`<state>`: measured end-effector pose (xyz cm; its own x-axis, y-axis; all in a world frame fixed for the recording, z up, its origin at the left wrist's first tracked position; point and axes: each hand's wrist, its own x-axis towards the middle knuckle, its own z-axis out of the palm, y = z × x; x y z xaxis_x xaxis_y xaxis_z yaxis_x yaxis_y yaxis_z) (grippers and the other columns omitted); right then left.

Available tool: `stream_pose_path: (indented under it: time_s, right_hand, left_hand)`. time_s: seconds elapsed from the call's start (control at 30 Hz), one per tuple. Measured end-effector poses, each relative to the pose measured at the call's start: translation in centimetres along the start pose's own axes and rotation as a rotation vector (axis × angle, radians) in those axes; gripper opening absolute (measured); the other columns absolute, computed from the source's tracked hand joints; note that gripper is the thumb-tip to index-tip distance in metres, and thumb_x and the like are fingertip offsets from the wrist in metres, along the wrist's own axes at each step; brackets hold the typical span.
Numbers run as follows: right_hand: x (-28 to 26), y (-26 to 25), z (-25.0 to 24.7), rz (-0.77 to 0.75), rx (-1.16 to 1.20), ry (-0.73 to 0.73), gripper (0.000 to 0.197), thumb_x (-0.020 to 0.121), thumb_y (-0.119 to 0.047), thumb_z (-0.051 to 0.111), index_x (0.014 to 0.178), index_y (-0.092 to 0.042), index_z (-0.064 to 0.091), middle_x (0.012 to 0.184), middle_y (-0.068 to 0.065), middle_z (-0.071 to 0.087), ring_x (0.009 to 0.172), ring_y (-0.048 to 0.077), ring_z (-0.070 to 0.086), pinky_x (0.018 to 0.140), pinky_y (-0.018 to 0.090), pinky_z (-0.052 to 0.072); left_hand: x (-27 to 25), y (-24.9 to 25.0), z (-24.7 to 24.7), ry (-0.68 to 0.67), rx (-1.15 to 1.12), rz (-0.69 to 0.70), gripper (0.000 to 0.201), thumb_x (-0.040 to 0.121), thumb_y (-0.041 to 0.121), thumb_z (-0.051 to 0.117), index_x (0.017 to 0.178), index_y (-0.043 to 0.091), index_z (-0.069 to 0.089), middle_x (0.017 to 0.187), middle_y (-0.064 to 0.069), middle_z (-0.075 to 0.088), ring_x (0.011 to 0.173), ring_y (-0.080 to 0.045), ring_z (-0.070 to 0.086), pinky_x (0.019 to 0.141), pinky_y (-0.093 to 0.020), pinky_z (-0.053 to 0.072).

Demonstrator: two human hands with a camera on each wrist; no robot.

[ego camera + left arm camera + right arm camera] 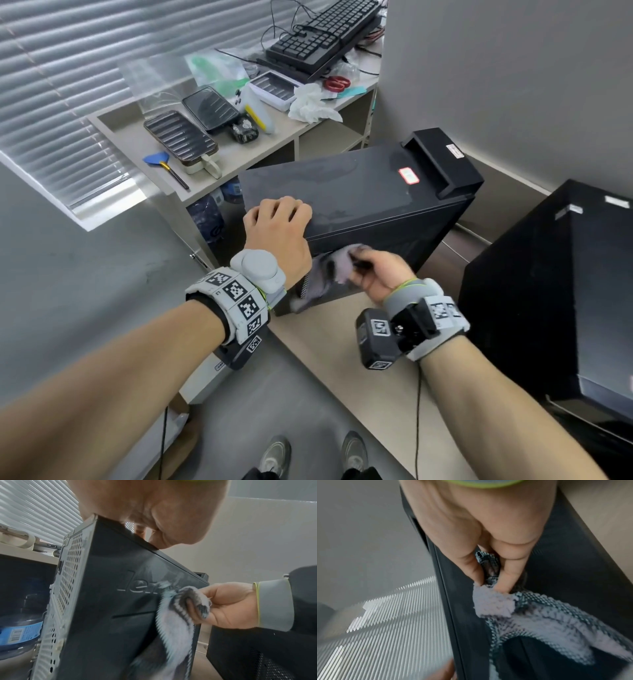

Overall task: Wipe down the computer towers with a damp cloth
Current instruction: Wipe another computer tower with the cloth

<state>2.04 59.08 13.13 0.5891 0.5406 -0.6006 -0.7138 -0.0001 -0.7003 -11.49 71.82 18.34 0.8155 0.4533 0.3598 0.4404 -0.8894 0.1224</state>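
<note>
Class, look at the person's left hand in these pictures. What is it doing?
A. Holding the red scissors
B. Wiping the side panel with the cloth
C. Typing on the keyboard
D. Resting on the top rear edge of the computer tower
D: the left hand rests on the top rear edge of the computer tower, while the right hand grips the cloth against the side panel.

the computer tower (359, 192) was black; the cloth (175, 632) was pale grey with dark striped edging.

The cloth (173, 632) hides the embossed side lettering's end, and the second tower (561, 308) runs past the right edge.
</note>
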Motion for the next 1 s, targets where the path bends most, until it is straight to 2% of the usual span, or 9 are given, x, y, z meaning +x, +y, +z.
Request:
stream_pose_path:
  time_s: [0.17,0.3,0.4,0.5,0.63,0.77,0.83,0.9,1.0]
  right_hand:
    - [0.9,-2.6,-3.3,-0.079,0.189,0.156,0.017,0.094,0.000,0.048,0.081,-0.006,0.058,0.056,0.004,0.066,0.049,0.014,0.066,0.043,0.026,0.053]
    - [0.3,2.1,0.8,0.027,-0.008,0.050,0.012,0.091,0.002,0.054,0.081,-0.002,0.059,0.071,0.014,0.062,0.059,0.024,0.062,0.049,0.031,0.057]
    - [-0.3,3.6,2.0,0.056,0.011,-0.038,0.008,0.090,0.000,0.056,0.083,-0.001,0.060,0.075,0.013,0.059,0.064,0.023,0.059,0.059,0.033,0.057]
    - [-0.4,0.8,-0.2,-0.054,0.100,-0.001,0.012,0.092,0.000,0.052,0.084,-0.006,0.060,0.075,0.011,0.060,0.066,0.023,0.060,0.056,0.031,0.056]
    - [-0.3,-4.8,-3.9,-0.232,0.193,0.132,0.018,0.093,0.001,0.050,0.085,-0.012,0.060,0.059,0.002,0.067,0.053,0.015,0.064,0.052,0.028,0.055]
    - [0.5,-7.6,-6.5,-0.367,0.137,0.265,0.022,0.090,0.007,0.049,0.086,-0.013,0.059,0.070,0.006,0.064,0.062,0.018,0.060,0.063,0.030,0.052]
    - [1.7,-7.1,-7.3,-0.338,0.056,0.347,0.022,0.087,0.007,0.051,0.084,-0.014,0.057,0.078,0.011,0.060,0.069,0.022,0.056,0.068,0.036,0.051]
    - [2.4,-5.9,-7.9,-0.238,-0.097,0.422,0.017,0.087,0.003,0.053,0.084,-0.014,0.054,0.090,0.015,0.061,0.078,0.025,0.059,0.077,0.042,0.051]
    - [4.2,-4.2,-9.0,-0.116,-0.213,0.369,0.015,0.085,-0.005,0.053,0.075,-0.015,0.048,0.084,0.010,0.056,0.078,0.026,0.060,0.080,0.042,0.052]
  left_hand:
    - [0.0,0.1,-0.1,0.008,-0.028,-0.021,0.038,0.069,0.016,0.041,0.103,0.020,0.058,0.107,0.001,0.058,0.099,-0.028,0.052,0.087,-0.042,0.038]
    - [0.0,0.3,-0.2,-0.006,-0.009,-0.024,0.040,0.067,0.015,0.044,0.104,0.019,0.057,0.108,0.000,0.058,0.098,-0.029,0.052,0.086,-0.042,0.038]
    - [0.2,0.7,-0.5,-0.035,0.033,-0.050,0.040,0.065,0.015,0.044,0.102,0.017,0.057,0.105,-0.002,0.058,0.096,-0.031,0.052,0.083,-0.042,0.038]
    - [1.1,1.6,-1.0,-0.099,0.045,-0.076,0.038,0.063,0.014,0.043,0.098,0.013,0.057,0.100,-0.006,0.056,0.093,-0.034,0.051,0.079,-0.042,0.039]
    - [3.0,2.4,-1.8,-0.172,0.041,-0.049,0.027,0.068,0.007,0.053,0.094,0.009,0.057,0.105,-0.009,0.055,0.101,-0.035,0.048,0.089,-0.042,0.035]
    - [4.9,5.2,-1.3,-0.250,-0.092,0.039,0.039,0.079,0.004,0.051,0.116,0.013,0.058,0.128,-0.002,0.052,0.118,-0.028,0.042,0.089,-0.036,0.036]
    - [5.3,6.5,-0.6,-0.289,-0.097,0.055,0.044,0.088,0.010,0.047,0.131,0.019,0.052,0.142,0.003,0.045,0.130,-0.024,0.036,0.099,-0.037,0.033]
    - [5.1,7.2,0.2,-0.284,-0.077,0.032,0.042,0.095,0.019,0.043,0.135,0.026,0.049,0.147,0.009,0.041,0.135,-0.020,0.032,0.106,-0.037,0.027]
    - [5.1,7.3,0.9,-0.222,-0.067,0.009,0.034,0.097,0.027,0.042,0.128,0.031,0.055,0.141,0.012,0.048,0.128,-0.018,0.039,0.099,-0.037,0.030]
